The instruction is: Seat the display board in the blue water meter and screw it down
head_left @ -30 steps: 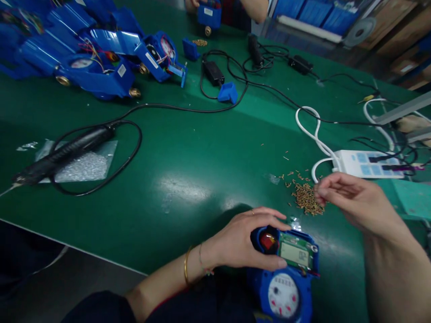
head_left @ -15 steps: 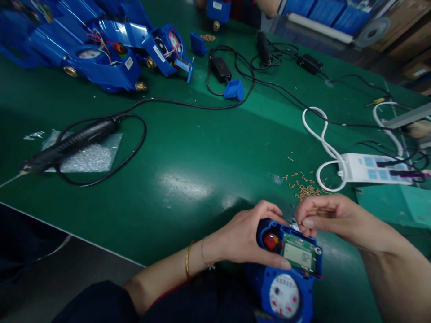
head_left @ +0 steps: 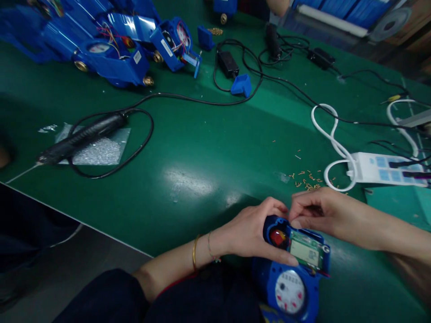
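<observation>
At the table's near edge stands a blue water meter (head_left: 311, 291) with a round white dial and an opened housing. Inside the housing are a circuit board with a small LCD (head_left: 305, 252) and a red-yellow part (head_left: 278, 237). My left hand (head_left: 257, 235) grips the housing's left side, thumb across its lower edge. Fingers pinched, my right hand (head_left: 318, 211) is at the housing's upper rim; whatever is between the fingertips is hidden. Just beyond that hand lies a scatter of small brass-coloured screws (head_left: 311, 181).
A black electric screwdriver (head_left: 84, 137) rests on a plastic bag of small clear parts (head_left: 104, 151) at left. More blue meters (head_left: 117, 63) crowd the far left. Black cables cross the table; a white power strip (head_left: 373, 168) lies at right. A person's arm (head_left: 278, 6) shows at the back.
My right hand has moved left along the housing's upper rim, fingertips now against it. The small brass-coloured piece seen between them earlier is now hidden. My left hand keeps its grip.
</observation>
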`<move>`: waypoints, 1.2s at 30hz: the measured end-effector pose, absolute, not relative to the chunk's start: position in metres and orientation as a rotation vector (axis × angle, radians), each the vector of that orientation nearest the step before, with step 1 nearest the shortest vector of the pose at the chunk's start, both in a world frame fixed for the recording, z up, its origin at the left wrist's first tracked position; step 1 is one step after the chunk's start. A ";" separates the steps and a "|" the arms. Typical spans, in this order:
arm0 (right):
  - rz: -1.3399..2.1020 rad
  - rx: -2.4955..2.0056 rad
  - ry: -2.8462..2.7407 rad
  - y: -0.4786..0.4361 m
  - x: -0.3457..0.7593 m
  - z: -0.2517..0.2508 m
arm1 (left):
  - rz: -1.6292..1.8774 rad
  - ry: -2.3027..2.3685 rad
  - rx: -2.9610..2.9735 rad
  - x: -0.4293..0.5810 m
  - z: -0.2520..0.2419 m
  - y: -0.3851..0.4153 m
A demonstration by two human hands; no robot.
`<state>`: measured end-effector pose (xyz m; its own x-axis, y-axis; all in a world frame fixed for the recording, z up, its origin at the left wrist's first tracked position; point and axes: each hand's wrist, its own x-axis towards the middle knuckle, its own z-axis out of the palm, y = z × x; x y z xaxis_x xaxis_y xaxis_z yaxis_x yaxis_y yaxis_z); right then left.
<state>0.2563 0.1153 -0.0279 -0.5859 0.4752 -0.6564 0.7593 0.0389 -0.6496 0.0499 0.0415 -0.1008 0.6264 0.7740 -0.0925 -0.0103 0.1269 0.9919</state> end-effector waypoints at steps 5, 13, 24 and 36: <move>-1.350 1.256 2.268 0.110 0.251 -0.024 | 0.671 0.720 1.344 0.051 -0.102 0.041; -1.457 1.403 2.095 0.109 0.249 -0.026 | 0.652 0.729 1.371 0.049 -0.101 0.040; -2.000 1.348 1.713 0.113 0.245 -0.034 | 0.684 0.734 1.353 0.050 -0.099 0.040; -0.713 3.079 1.869 0.046 0.427 -0.021 | 0.672 0.733 1.404 0.050 -0.096 0.042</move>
